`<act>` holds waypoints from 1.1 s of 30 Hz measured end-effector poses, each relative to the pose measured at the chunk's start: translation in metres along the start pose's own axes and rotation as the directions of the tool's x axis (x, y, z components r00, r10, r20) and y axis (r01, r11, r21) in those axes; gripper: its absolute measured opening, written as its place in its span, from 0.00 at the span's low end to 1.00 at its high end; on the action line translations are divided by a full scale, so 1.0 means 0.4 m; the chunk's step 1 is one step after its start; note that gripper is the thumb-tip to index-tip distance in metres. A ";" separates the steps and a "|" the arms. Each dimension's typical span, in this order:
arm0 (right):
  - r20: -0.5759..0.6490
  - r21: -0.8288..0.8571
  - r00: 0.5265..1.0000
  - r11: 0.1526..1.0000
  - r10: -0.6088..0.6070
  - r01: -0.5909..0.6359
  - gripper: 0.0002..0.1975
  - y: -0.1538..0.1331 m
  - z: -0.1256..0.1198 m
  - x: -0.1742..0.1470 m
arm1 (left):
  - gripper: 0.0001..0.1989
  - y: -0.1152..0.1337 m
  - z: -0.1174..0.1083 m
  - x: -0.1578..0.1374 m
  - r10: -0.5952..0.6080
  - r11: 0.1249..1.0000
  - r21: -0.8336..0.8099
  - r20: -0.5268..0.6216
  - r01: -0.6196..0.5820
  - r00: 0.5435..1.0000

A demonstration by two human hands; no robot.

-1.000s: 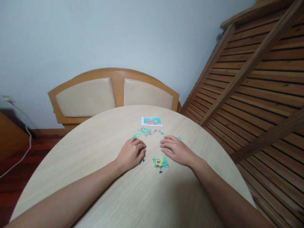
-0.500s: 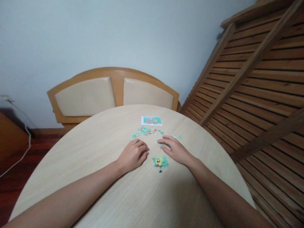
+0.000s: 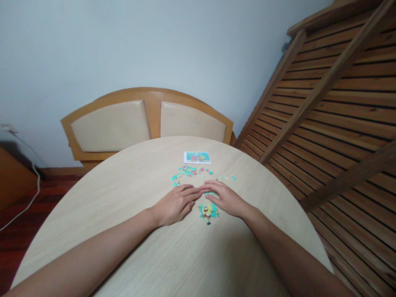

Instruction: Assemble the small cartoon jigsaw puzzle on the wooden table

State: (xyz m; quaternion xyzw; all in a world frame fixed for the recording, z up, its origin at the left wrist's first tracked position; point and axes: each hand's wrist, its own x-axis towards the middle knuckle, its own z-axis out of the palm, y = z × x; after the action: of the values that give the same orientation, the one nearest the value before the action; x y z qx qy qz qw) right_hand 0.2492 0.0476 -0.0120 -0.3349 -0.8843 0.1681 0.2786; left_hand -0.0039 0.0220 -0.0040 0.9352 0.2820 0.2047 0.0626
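Teal and yellow, the patch [image 3: 209, 210] lies on the table [image 3: 148, 243], on the near side between the hands. The left hand [image 3: 178, 203] has slid toward the right hand [image 3: 223, 197] until their fingertips meet, or nearly, just beyond the patch — which suggests attention is now on its far edge, where a teal piece [image 3: 212, 193] shows. Left fingers lie extended, right ones curve loosely; whether either grips anything, I cannot tell. Loose pieces [image 3: 188, 170] and the card [image 3: 198, 157] sit farther beyond the patch.
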 end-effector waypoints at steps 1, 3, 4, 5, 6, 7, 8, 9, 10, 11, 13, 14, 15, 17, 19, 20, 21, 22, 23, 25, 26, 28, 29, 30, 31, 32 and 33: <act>-0.015 -0.010 1.000 1.000 0.003 -0.003 0.13 0.003 -0.001 0.000 | 0.20 0.000 0.000 0.000 0.006 1.000 0.008 0.012 -0.006 1.000; -0.043 -0.045 0.999 0.999 0.012 -0.014 0.11 0.009 -0.005 -0.002 | 0.19 0.003 -0.002 0.000 -0.001 1.000 0.025 0.014 0.001 1.000; -0.052 -0.066 0.999 0.998 0.018 -0.021 0.11 0.012 -0.008 -0.003 | 0.18 0.005 -0.003 0.001 -0.005 1.000 0.031 0.011 0.004 1.000; -0.058 -0.086 0.998 0.996 0.024 -0.029 0.10 0.013 -0.011 -0.004 | 0.18 0.007 -0.004 0.001 -0.005 0.999 0.033 0.006 0.005 1.000; -0.061 -0.103 0.998 0.994 0.030 -0.037 0.10 0.014 -0.014 -0.005 | 0.17 0.008 -0.004 0.002 -0.004 0.999 0.032 0.002 0.004 1.000; -0.063 -0.113 0.997 0.993 0.034 -0.041 0.09 0.014 -0.018 -0.006 | 0.17 0.010 -0.005 0.002 -0.001 1.000 0.030 0.000 0.001 1.000; -0.061 -0.113 0.998 0.993 0.035 -0.042 0.09 0.012 -0.020 -0.008 | 0.17 0.010 -0.005 0.002 0.002 1.000 0.027 -0.003 -0.002 1.000; -0.056 -0.107 0.998 0.994 0.033 -0.038 0.10 0.010 -0.022 -0.009 | 0.17 0.010 -0.004 0.002 0.006 1.000 0.023 -0.005 -0.006 1.000; -0.047 -0.095 0.999 0.995 0.028 -0.032 0.10 0.007 -0.022 -0.010 | 0.18 0.009 -0.003 0.001 0.008 1.000 0.018 -0.007 -0.008 1.000; -0.032 -0.082 0.999 0.996 0.022 -0.025 0.11 0.004 -0.022 -0.011 | 0.18 0.007 -0.002 0.000 0.010 1.000 0.013 -0.007 -0.010 1.000; 0.004 -0.055 1.000 0.998 0.015 -0.015 0.12 -0.004 -0.019 -0.012 | 0.20 0.004 0.000 -0.002 0.017 1.000 0.008 0.003 -0.017 1.000; 0.020 -0.042 1.000 0.999 0.015 -0.014 0.12 -0.009 -0.018 -0.013 | 0.20 0.002 0.000 -0.003 0.019 1.000 0.008 0.013 -0.019 1.000; 0.033 -0.028 0.999 0.999 0.015 -0.014 0.12 -0.013 -0.016 -0.013 | 0.20 0.002 0.000 -0.003 0.020 1.000 0.011 0.024 -0.021 0.999; 0.051 -0.008 0.999 1.000 0.013 -0.012 0.12 -0.021 -0.017 -0.013 | 0.20 0.003 -0.003 -0.002 0.023 0.999 0.022 0.041 -0.024 0.999; 0.067 -0.012 0.998 1.000 0.006 -0.005 0.11 -0.028 -0.022 -0.013 | 0.19 0.006 -0.007 0.000 0.027 0.999 0.029 0.041 -0.028 0.999; 0.077 -0.023 0.997 1.000 0.001 0.001 0.11 -0.030 -0.026 -0.013 | 0.19 0.008 -0.009 0.001 0.030 0.999 0.030 0.036 -0.031 0.999; 0.088 -0.037 0.996 0.999 -0.004 0.007 0.11 -0.032 -0.029 -0.014 | 0.18 0.010 -0.011 0.002 0.031 0.999 0.030 0.030 -0.032 0.999; 0.098 -0.053 0.995 0.999 -0.008 0.013 0.11 -0.034 -0.033 -0.013 | 0.18 0.012 -0.012 0.002 0.030 0.999 0.029 0.024 -0.030 0.999; 0.104 -0.067 0.995 0.998 -0.011 0.018 0.12 -0.036 -0.036 -0.013 | 0.17 0.013 -0.013 0.003 0.026 0.999 0.029 0.018 -0.026 1.000; 0.096 -0.092 0.995 0.995 -0.013 0.022 0.15 -0.037 -0.037 -0.012 | 0.17 0.015 -0.014 0.003 0.017 0.999 0.030 0.010 -0.017 1.000; 0.086 -0.104 0.996 0.994 -0.012 0.021 0.16 -0.037 -0.036 -0.012 | 0.17 0.015 -0.014 0.003 0.013 0.999 0.030 0.009 -0.013 1.000; 0.070 -0.129 0.998 0.992 -0.003 0.012 0.18 -0.034 -0.030 -0.010 | 0.17 0.014 -0.013 0.002 0.004 1.000 0.024 0.006 -0.004 1.000; 0.066 -0.144 0.998 0.990 0.004 0.005 0.19 -0.030 -0.026 -0.009 | 0.17 0.014 -0.012 0.002 -0.002 1.000 0.019 0.007 0.002 1.000; 0.064 -0.159 0.998 0.987 0.012 -0.001 0.19 -0.026 -0.022 -0.008 | 0.17 0.013 -0.010 0.002 -0.008 1.000 0.014 0.008 0.008 1.000; 0.059 -0.173 0.998 0.985 0.018 -0.007 0.19 -0.021 -0.018 -0.007 | 0.17 0.013 -0.009 0.002 -0.014 1.000 0.010 0.009 0.014 1.000; 0.050 -0.187 0.998 0.982 0.022 -0.012 0.19 -0.016 -0.016 -0.007 | 0.17 0.012 -0.007 0.001 -0.018 1.000 0.007 0.007 0.018 1.000; 0.041 -0.199 0.999 0.980 0.026 -0.017 0.18 -0.010 -0.014 -0.007 | 0.17 0.011 -0.005 0.000 -0.023 1.000 0.005 0.004 0.023 1.000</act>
State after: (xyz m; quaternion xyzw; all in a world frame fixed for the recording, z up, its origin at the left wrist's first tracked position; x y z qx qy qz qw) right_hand 0.2525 0.0435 -0.0067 -0.3667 -0.8989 0.0894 0.2227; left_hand -0.0023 0.0184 -0.0011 0.9324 0.2933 0.2016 0.0630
